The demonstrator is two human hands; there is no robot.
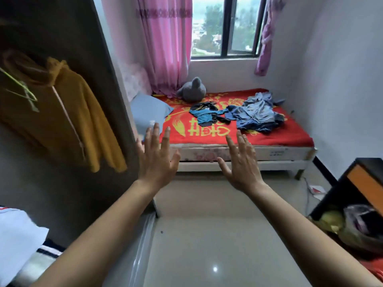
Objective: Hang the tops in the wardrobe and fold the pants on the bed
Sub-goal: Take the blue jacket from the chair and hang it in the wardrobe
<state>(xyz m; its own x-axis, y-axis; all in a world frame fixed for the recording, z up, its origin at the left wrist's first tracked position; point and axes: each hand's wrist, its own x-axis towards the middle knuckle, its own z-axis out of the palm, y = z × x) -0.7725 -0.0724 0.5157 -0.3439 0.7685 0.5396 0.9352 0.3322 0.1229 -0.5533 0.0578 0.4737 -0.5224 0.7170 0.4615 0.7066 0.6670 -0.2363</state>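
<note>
A mustard-yellow hooded top [68,112] hangs inside the dark wardrobe [62,34] at the left, beside a light green hanger [24,88]. On the bed with the red and yellow cover [207,131] lie a crumpled pile of blue denim clothes [257,114] and a smaller dark and teal garment [205,114]. My left hand [157,158] and my right hand [242,162] are stretched out in front of me with fingers spread, above the floor short of the bed. Both hold nothing.
A grey plush toy [192,90] and a blue pillow [147,112] sit at the bed's head. Pink curtains [165,44] flank the window. A black and orange cabinet [356,187] stands at the right. White folded fabric [16,230] lies at lower left. Grey tiled floor [207,235] runs between.
</note>
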